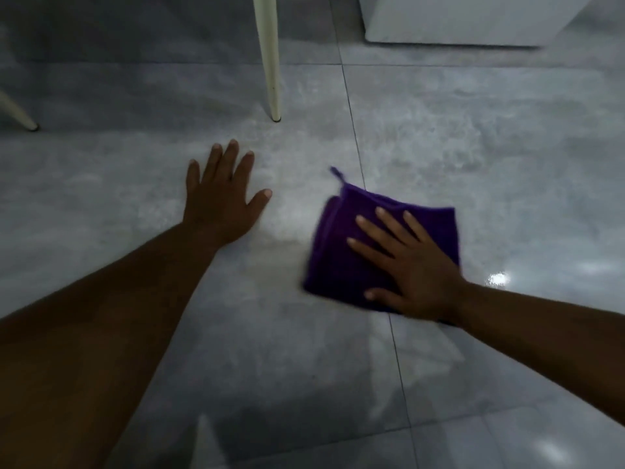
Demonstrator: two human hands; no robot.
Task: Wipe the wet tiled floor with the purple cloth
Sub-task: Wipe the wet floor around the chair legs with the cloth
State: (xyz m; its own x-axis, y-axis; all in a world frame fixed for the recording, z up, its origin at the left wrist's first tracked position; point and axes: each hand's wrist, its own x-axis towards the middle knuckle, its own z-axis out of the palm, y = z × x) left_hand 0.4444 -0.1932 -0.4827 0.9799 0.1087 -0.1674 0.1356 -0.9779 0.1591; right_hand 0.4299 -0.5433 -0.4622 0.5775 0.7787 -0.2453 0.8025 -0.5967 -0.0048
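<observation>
While the right hand presses flat, fingers spread, on the folded purple cloth on the tiled floor, nothing is gripped. Left hand lies open, palm down on the floor beside it, near a chair leg

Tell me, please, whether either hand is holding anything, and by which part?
Nothing is gripped. The right hand presses flat on the folded purple cloth, fingers spread over its middle. The left hand rests bare on the tiled floor.

Cream chair leg upper centre of frame, second cream leg at left edge, white appliance upper right
</observation>
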